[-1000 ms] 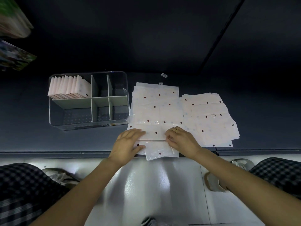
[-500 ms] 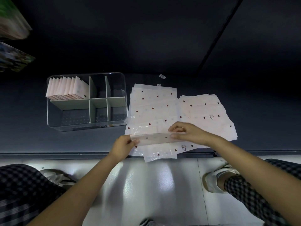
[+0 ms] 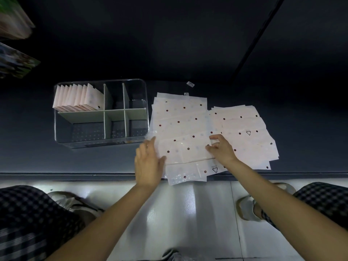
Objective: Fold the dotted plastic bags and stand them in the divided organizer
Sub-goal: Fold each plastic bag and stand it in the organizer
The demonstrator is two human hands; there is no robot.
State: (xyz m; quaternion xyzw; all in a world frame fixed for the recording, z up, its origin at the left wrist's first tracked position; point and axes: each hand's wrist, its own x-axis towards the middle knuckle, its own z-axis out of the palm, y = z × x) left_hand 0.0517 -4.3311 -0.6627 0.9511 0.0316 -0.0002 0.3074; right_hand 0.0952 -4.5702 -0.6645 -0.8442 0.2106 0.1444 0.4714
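Hands: left hand (image 3: 148, 164), fingers straight and relaxed, lying flat along the left edge of the top dotted bag (image 3: 185, 147); right hand (image 3: 221, 148), fingers bent, pinching that bag's right edge.

Top dotted bag: lies on the near part of the left stack (image 3: 178, 117), on the desk (image 3: 113, 162) just right of the organizer. It shows as a broad panel with crease lines. Half a second ago it was a narrow strip lifted between both hands; now it is back down on the stack and wider. Judgement: the fold is being re-laid or squared, so this bag is not yet ready to file.

Right stack (image 3: 246, 134): unfolded dotted bags, fanned, touching the left stack.

Organizer (image 3: 145, 102): clear, divided, on the desk left of the stacks. Far-left compartment holds a row of folded bags (image 3: 78, 97) standing upright. Other compartments show no bags.

Task status, as a judgement: early to middle; one compartment filled, two stacks pending.

Risk: slippery plastic may spring open once released.
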